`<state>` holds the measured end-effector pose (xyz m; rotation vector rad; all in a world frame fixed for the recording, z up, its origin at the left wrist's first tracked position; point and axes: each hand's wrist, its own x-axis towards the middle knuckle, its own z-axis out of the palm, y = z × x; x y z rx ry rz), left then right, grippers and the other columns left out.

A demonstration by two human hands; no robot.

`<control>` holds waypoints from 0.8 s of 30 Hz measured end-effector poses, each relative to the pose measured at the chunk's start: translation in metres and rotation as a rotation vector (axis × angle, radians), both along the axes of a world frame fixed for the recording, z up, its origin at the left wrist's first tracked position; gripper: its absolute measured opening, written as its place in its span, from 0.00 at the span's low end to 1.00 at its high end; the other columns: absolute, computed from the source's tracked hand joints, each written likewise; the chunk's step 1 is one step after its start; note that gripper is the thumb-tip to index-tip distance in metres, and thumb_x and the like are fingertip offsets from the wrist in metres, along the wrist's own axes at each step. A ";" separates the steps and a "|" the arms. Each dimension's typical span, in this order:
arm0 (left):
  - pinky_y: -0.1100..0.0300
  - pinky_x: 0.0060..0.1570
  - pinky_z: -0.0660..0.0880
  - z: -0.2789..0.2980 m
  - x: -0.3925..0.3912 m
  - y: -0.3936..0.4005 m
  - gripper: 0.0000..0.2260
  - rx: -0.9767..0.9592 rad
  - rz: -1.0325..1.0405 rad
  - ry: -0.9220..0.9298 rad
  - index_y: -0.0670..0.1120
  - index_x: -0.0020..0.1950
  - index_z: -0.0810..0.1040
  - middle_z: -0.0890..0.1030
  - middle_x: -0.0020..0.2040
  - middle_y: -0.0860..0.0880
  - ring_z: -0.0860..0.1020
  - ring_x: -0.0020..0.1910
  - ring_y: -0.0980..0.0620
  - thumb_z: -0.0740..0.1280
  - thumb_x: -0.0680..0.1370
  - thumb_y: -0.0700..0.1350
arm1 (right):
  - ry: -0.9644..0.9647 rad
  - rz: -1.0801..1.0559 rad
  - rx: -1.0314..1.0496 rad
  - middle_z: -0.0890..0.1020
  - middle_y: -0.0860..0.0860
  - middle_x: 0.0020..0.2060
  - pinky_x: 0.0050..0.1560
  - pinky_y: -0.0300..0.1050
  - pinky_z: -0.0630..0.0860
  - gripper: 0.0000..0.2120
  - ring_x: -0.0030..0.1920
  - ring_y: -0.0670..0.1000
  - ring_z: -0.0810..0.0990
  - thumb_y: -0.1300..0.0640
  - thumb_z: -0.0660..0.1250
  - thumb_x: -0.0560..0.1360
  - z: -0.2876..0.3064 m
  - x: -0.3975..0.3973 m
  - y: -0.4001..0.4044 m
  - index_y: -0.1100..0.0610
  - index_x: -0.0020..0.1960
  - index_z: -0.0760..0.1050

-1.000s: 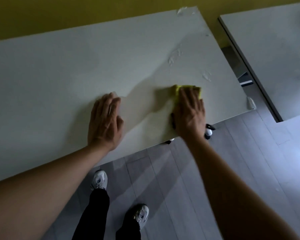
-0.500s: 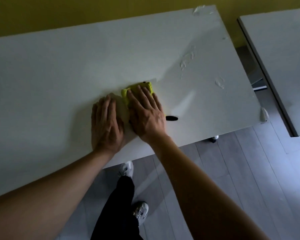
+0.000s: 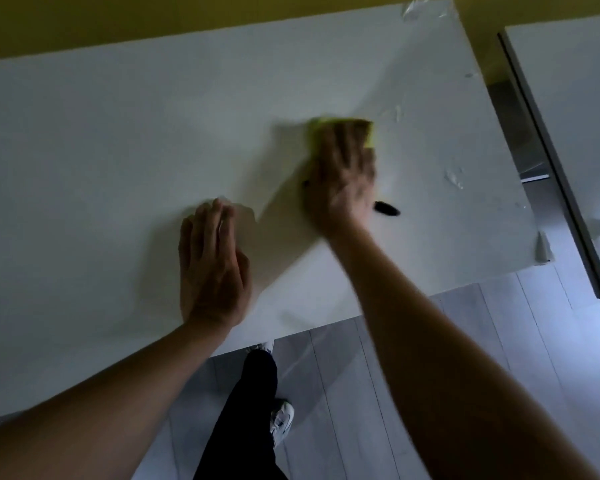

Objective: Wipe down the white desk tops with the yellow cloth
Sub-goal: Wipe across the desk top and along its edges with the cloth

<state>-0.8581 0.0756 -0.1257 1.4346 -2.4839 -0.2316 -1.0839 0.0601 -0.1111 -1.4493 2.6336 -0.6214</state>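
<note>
A black marker lies above grey floorboards.

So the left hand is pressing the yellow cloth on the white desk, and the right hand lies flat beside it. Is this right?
The hands are swapped. In the head view the right hand presses the yellow cloth on the white desk, and the left hand lies flat beside it.

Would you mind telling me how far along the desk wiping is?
Nothing shows as finished. In hand: the right hand presses the yellow cloth on the near desk, the left hand resting flat. Left: shiny smears toward its right edge, and the second desk, untouched.
</note>
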 end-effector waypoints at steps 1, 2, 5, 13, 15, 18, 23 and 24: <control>0.39 0.81 0.55 0.000 0.000 0.000 0.28 0.002 0.001 -0.015 0.37 0.82 0.62 0.62 0.82 0.37 0.59 0.82 0.36 0.55 0.81 0.42 | 0.001 0.116 -0.041 0.63 0.56 0.80 0.80 0.56 0.52 0.32 0.81 0.59 0.55 0.52 0.62 0.76 0.000 0.028 -0.011 0.51 0.79 0.65; 0.39 0.81 0.54 -0.001 0.000 0.000 0.28 0.005 0.004 -0.032 0.36 0.82 0.61 0.62 0.82 0.37 0.59 0.82 0.36 0.55 0.81 0.42 | -0.004 0.219 -0.072 0.65 0.56 0.79 0.80 0.57 0.53 0.30 0.81 0.58 0.57 0.52 0.62 0.76 0.000 0.052 -0.020 0.51 0.79 0.66; 0.40 0.82 0.54 0.001 -0.001 -0.001 0.29 0.029 0.026 -0.036 0.37 0.83 0.58 0.61 0.83 0.37 0.58 0.82 0.37 0.57 0.82 0.42 | 0.001 0.432 -0.053 0.64 0.53 0.79 0.80 0.55 0.52 0.27 0.81 0.55 0.57 0.48 0.59 0.80 0.003 0.078 -0.039 0.50 0.79 0.65; 0.39 0.80 0.58 0.006 0.000 0.001 0.27 -0.001 -0.010 0.023 0.35 0.81 0.63 0.64 0.81 0.37 0.62 0.81 0.36 0.55 0.81 0.41 | -0.037 -0.099 0.065 0.56 0.53 0.82 0.81 0.53 0.47 0.30 0.82 0.55 0.49 0.46 0.54 0.81 0.006 -0.088 -0.039 0.49 0.82 0.56; 0.37 0.79 0.58 0.006 0.001 0.000 0.27 0.011 -0.023 0.025 0.34 0.81 0.63 0.64 0.81 0.36 0.62 0.81 0.36 0.56 0.81 0.40 | -0.057 -0.249 0.089 0.53 0.52 0.82 0.81 0.54 0.46 0.29 0.82 0.54 0.48 0.44 0.50 0.83 0.014 -0.103 -0.040 0.49 0.83 0.53; 0.37 0.80 0.57 0.008 0.000 -0.001 0.28 0.054 -0.018 0.022 0.34 0.81 0.61 0.62 0.82 0.36 0.60 0.82 0.35 0.56 0.81 0.41 | -0.055 -0.304 0.084 0.54 0.55 0.82 0.81 0.55 0.47 0.34 0.82 0.57 0.49 0.44 0.48 0.78 0.018 -0.077 -0.053 0.52 0.83 0.55; 0.37 0.81 0.55 0.012 -0.003 -0.003 0.29 0.111 -0.011 0.004 0.35 0.82 0.60 0.60 0.83 0.37 0.59 0.82 0.34 0.55 0.81 0.42 | 0.028 0.250 0.056 0.59 0.55 0.81 0.81 0.56 0.48 0.31 0.82 0.58 0.51 0.52 0.59 0.79 0.013 0.039 -0.089 0.52 0.81 0.59; 0.37 0.80 0.56 0.012 -0.002 -0.002 0.29 0.116 -0.011 -0.003 0.36 0.82 0.60 0.60 0.83 0.37 0.59 0.82 0.34 0.55 0.82 0.42 | 0.033 0.351 0.049 0.60 0.55 0.81 0.81 0.56 0.48 0.29 0.82 0.57 0.52 0.51 0.56 0.81 0.015 0.059 -0.095 0.51 0.81 0.60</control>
